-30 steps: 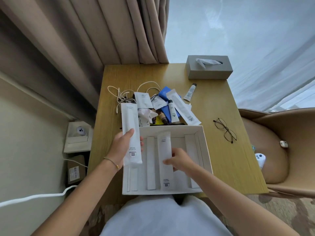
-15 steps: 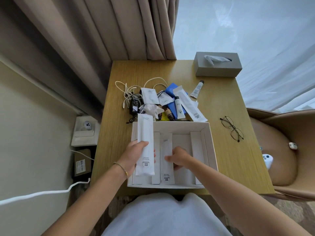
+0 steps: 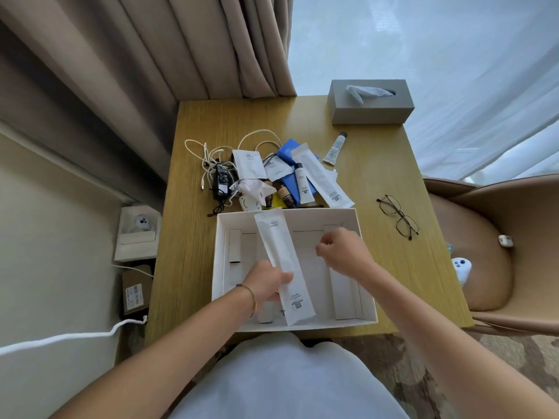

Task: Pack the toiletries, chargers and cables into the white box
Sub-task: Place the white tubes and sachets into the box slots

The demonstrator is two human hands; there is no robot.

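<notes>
The white box (image 3: 367, 258) lies open on the wooden table (image 3: 302, 122) in front of me. My left hand (image 3: 267, 282) grips a long white packet (image 3: 282, 264) that slants across the middle of the box. My right hand (image 3: 343, 249) hovers over the box's right half, fingers curled, with nothing seen in it. Behind the box is a pile: white cables (image 3: 211, 152), a black charger (image 3: 221, 180), white sachets (image 3: 249, 164), a blue pack (image 3: 292, 152), small brown bottles (image 3: 284, 193), another long white packet (image 3: 322, 176). A small tube (image 3: 334, 148) lies apart.
A grey tissue box (image 3: 370, 102) stands at the table's far right corner. Glasses (image 3: 397, 216) lie right of the white box. A tan chair (image 3: 496, 237) with small devices on its seat is at the right. Curtains hang behind; boxes sit on the floor at left.
My left hand carried the long white packet from the box's left edge to its middle, now slanted. My right hand let go of the packet lying in the box and rose to the right.
</notes>
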